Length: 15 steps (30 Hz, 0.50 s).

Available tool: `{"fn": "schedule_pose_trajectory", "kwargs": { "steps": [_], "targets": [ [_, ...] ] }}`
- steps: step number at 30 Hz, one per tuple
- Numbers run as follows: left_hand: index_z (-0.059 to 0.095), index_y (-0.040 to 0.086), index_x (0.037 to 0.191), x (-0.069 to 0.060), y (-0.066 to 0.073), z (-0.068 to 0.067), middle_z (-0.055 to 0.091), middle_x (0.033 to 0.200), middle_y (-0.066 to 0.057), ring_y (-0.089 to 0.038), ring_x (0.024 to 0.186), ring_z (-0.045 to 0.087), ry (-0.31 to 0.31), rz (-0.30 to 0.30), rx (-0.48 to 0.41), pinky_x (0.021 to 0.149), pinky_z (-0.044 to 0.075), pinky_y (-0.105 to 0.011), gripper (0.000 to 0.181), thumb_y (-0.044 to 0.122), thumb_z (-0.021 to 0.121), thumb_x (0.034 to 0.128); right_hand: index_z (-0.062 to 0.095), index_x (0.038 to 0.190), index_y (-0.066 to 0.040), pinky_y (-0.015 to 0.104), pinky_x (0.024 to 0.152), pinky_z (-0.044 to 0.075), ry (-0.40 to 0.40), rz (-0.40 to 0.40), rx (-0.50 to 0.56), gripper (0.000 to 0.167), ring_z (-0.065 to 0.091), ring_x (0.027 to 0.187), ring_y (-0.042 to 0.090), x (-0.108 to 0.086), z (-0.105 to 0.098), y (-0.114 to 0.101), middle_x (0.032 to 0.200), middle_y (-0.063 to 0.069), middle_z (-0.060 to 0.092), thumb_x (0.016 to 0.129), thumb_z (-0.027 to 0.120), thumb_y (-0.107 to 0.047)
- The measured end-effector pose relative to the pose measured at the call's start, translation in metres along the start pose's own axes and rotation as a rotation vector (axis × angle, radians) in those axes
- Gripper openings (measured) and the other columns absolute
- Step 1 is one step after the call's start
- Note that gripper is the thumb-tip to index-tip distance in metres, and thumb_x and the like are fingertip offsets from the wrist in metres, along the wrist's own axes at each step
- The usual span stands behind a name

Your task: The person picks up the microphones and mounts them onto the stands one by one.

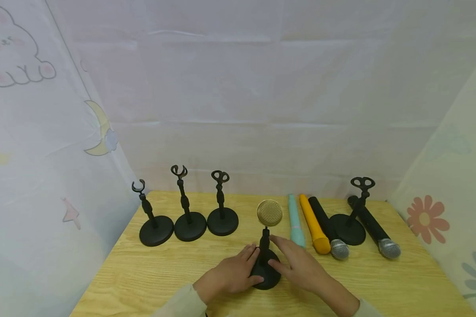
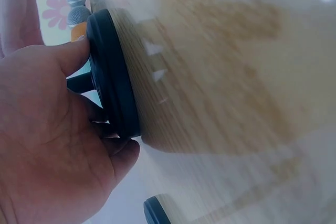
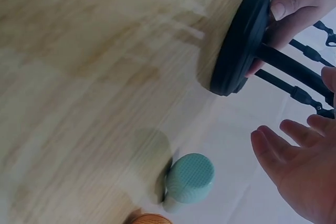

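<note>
A black stand (image 1: pixel 268 276) with a round base and short pole stands near the table's front, a round gold mesh head (image 1: pixel 269 212) at its top. From the left, my left hand (image 1: pixel 235 272) holds the base, thumb and fingers spread about its rim; in the left wrist view the same hand (image 2: pixel 58 135) lies against the base (image 2: pixel 111 77). My right hand (image 1: pixel 303 267) is on the pole's other side, fingers extended. The right wrist view shows this hand (image 3: pixel 304 169) with spread fingers, clear of the base (image 3: pixel 241 40); whether its thumb touches the pole, I cannot tell.
Three black stands (image 1: pixel 156 231) (image 1: pixel 190 226) (image 1: pixel 222 221) are at the back left. Right of the gold head lie a mint microphone (image 1: pixel 295 222), an orange one (image 1: pixel 313 226) and a black one (image 1: pixel 324 222). Another stand (image 1: pixel 347 230) and black microphone (image 1: pixel 374 229) are farther right.
</note>
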<state>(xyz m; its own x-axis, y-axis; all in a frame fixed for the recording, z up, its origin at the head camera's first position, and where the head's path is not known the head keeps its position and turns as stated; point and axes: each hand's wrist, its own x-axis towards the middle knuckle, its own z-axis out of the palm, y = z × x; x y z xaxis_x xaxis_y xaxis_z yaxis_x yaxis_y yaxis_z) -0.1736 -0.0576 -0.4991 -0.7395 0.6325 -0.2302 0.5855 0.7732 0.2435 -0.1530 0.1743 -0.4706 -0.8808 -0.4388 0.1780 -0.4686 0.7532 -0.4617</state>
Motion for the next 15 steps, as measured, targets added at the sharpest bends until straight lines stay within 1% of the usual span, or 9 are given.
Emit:
{"fn": "schedule_pose_trajectory", "kwargs": {
  "steps": [5, 8, 12, 15],
  "targets": [
    [0.024, 0.012, 0.162, -0.005, 0.001, -0.002, 0.017, 0.169, -0.003, -0.017, 0.155, 0.019, -0.003, -0.001, -0.013, 0.115, 0.038, -0.033, 0.08, 0.062, 0.042, 0.1018, 0.036, 0.157, -0.011, 0.051, 0.107, 0.045, -0.073, -0.029, -0.011, 0.07, 0.049, 0.138, 0.031, -0.002, 0.005, 0.006, 0.154, 0.012, 0.047, 0.101, 0.063, -0.041],
    [0.023, 0.012, 0.163, -0.006, 0.0, -0.002, 0.017, 0.169, -0.003, -0.017, 0.154, 0.02, -0.004, 0.005, -0.017, 0.115, 0.038, -0.033, 0.078, 0.06, 0.04, 0.103, 0.031, 0.16, -0.009, 0.053, 0.109, 0.043, -0.132, -0.018, -0.02, 0.075, 0.045, 0.142, 0.033, -0.003, 0.008, 0.009, 0.158, 0.014, 0.041, 0.101, 0.061, -0.045],
    [0.023, 0.013, 0.163, -0.005, -0.001, 0.0, 0.016, 0.169, -0.002, -0.017, 0.154, 0.02, 0.003, 0.012, -0.005, 0.115, 0.039, -0.033, 0.078, 0.061, 0.037, 0.1032, 0.033, 0.159, -0.005, 0.059, 0.112, 0.037, -0.197, -0.009, -0.033, 0.076, 0.034, 0.147, 0.041, -0.006, 0.012, 0.011, 0.163, 0.015, 0.032, 0.102, 0.057, -0.049],
    [0.022, 0.013, 0.163, -0.004, -0.002, 0.001, 0.016, 0.169, -0.003, -0.017, 0.154, 0.021, 0.008, 0.02, 0.006, 0.115, 0.038, -0.034, 0.079, 0.063, 0.035, 0.1028, 0.038, 0.156, -0.003, 0.062, 0.111, 0.035, -0.214, -0.033, -0.06, 0.074, 0.028, 0.149, 0.045, -0.008, 0.014, 0.011, 0.164, 0.016, 0.029, 0.102, 0.055, -0.051]
  ]
}}
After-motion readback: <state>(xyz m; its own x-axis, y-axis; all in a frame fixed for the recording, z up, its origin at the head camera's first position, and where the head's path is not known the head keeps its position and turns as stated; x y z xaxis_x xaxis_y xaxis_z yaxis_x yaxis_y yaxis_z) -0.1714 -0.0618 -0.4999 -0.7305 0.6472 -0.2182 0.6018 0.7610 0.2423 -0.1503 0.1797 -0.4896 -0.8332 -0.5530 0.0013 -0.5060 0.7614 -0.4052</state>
